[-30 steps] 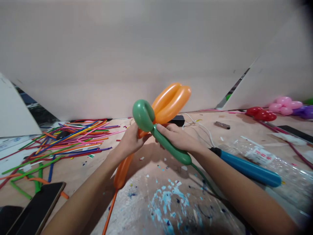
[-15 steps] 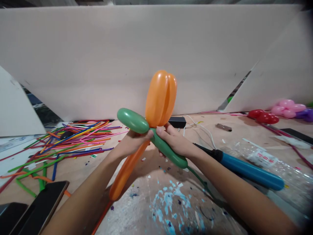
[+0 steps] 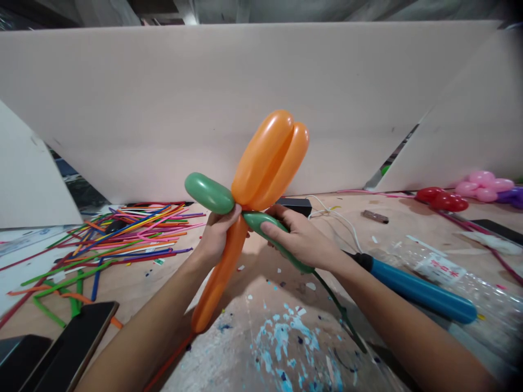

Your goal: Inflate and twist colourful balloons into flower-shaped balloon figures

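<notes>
Since a second ago the orange balloon (image 3: 261,169) has swung from a rightward lean to a steeper tilt, its doubled lobes now rising up and to the right above the hands, and the green balloon (image 3: 209,193) has opened from a curled loop into a short bubble pointing left of the orange balloon's twist. The orange tail has dropped lower and hangs down to the left beneath the hands.

Far left of the orange balloon, a dark phone (image 3: 77,340) lies at the near edge of the table (image 3: 286,348). Between it and the orange balloon a heap of uninflated balloons (image 3: 114,234) in many colours is spread out.

The left hand (image 3: 216,234) is curled closed around the twist where the orange balloon meets the green bubble, fingers wrapped on the orange neck. Just right of that twist, the right hand (image 3: 300,239) is closed over the long green segment, thumb pressed on top, with the green tail trailing down to the table beneath the wrist.

Right of the orange balloon, past the right forearm, a blue pump (image 3: 420,291) lies on the table beside a clear plastic bag (image 3: 453,267). Far right, red balloons (image 3: 443,198) and pink balloons (image 3: 486,182) rest against the back board (image 3: 163,109).
</notes>
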Demonstrator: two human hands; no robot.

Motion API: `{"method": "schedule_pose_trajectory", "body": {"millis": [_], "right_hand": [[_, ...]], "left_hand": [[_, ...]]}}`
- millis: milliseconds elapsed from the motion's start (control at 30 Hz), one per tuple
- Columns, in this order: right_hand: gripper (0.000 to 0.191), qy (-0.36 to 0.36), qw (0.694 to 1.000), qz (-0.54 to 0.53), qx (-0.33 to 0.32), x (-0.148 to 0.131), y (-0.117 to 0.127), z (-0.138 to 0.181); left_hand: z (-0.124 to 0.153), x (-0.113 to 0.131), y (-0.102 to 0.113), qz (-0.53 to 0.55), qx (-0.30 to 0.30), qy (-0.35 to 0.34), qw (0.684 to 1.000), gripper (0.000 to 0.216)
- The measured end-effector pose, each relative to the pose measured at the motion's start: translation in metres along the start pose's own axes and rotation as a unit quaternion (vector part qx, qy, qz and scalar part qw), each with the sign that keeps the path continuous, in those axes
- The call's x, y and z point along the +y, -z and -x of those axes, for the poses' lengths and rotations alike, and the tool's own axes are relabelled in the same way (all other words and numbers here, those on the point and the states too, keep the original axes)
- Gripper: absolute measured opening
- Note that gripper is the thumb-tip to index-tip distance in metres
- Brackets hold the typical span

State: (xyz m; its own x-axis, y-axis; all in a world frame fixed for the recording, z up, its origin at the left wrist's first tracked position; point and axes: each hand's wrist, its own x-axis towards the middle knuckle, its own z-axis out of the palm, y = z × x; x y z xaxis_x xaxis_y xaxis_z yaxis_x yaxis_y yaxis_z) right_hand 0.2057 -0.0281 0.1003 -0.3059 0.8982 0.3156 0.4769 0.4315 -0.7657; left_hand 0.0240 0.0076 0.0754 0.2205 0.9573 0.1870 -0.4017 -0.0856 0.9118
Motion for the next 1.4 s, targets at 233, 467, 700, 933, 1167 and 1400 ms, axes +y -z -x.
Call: {"method": "schedule_pose_trajectory", "body": {"millis": [233,467,700,933,1167,1400], "right_hand": [[0.026,0.059,0.986,0.131,0.088,-0.001,0.005,0.002],[0.027,0.101,0.965,0.149,0.192,0.001,0.001,0.006],[0.025,0.120,0.953,0.222,0.170,0.011,-0.016,-0.001],[0.033,0.143,0.946,0.260,0.128,0.015,-0.017,-0.006],[0.018,0.170,0.953,0.232,0.098,0.009,-0.008,-0.002],[0.025,0.069,0.995,0.077,0.017,0.007,-0.007,-0.001]], "left_hand": [[0.000,0.000,-0.002,0.016,0.021,-0.042,0.999,0.031],[0.005,-0.001,-0.007,-0.147,0.063,-0.137,0.978,0.033],[0.004,0.004,-0.008,-0.148,0.102,-0.195,0.964,0.036],[0.002,0.008,-0.010,0.012,0.067,-0.047,0.997,0.034],[-0.002,0.016,0.001,0.066,-0.023,0.118,0.991,0.024],[-0.007,0.012,0.014,-0.027,-0.098,0.215,0.971,0.034]]}}
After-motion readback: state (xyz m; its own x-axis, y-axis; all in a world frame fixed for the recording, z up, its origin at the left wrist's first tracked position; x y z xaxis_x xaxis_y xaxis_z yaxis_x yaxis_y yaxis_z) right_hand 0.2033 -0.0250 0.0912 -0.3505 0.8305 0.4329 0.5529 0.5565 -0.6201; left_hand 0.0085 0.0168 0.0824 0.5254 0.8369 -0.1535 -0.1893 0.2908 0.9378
